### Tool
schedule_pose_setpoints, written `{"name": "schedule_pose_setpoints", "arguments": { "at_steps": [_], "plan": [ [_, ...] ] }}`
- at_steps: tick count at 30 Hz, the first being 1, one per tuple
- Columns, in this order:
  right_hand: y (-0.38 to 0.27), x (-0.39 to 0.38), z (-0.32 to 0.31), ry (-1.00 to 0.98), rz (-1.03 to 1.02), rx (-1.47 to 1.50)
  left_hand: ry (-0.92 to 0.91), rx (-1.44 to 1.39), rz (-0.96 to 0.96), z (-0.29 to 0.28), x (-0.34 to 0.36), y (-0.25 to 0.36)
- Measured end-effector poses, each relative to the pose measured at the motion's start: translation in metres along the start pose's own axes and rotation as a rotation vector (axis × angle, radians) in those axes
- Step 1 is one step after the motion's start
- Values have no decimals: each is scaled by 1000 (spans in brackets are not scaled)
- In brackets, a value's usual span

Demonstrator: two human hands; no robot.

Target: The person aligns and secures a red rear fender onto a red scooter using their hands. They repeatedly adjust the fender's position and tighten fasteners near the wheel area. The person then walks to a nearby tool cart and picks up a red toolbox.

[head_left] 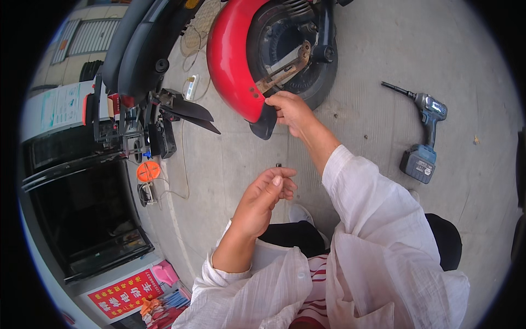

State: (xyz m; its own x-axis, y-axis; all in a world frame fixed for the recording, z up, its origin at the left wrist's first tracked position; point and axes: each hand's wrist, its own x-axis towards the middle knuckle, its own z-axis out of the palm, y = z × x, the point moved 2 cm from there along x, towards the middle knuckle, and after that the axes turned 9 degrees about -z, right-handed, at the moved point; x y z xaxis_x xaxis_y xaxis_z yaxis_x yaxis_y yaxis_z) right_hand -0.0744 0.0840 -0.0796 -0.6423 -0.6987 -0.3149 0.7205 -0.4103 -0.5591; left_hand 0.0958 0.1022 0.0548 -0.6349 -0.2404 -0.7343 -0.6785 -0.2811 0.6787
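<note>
My right hand [294, 113] pinches the lower edge of a glossy red fender [233, 66], beside its black mud flap [264, 123]. The fender curves around a scooter wheel [323, 90], and a rusty metal bracket [285, 71] runs from the hub area to it. My right fingertips are partly hidden behind the fender's edge. Lower and to the left, my left hand [260, 200] hovers over the concrete, fingers loosely bent and apart, with nothing visible in it. A small dark piece [278, 165] shows just beyond its fingers.
A blue-black cordless impact wrench [430, 118] with a long socket lies at right. Small dark bits, perhaps bolts [365, 136], dot the concrete. Left stand another dark scooter [139, 60], an orange reel [148, 171] with trailing cord, and a red sign [123, 296].
</note>
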Motion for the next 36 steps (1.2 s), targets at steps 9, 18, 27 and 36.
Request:
{"name": "schedule_pose_setpoints", "arguments": {
  "at_steps": [9,18,27,36],
  "plan": [
    [1,1,1,-14,-2,-5,-21,-20,-14,-3,0,2],
    [-2,-1,3,-3,0,-17,-17,-15,-22,-4,0,1],
    [0,1,4,12,-14,-14,-20,-11,-24,-3,1,2],
    [0,2,3,17,-18,-15,-21,-12,-21,-3,1,3]
  ]
}}
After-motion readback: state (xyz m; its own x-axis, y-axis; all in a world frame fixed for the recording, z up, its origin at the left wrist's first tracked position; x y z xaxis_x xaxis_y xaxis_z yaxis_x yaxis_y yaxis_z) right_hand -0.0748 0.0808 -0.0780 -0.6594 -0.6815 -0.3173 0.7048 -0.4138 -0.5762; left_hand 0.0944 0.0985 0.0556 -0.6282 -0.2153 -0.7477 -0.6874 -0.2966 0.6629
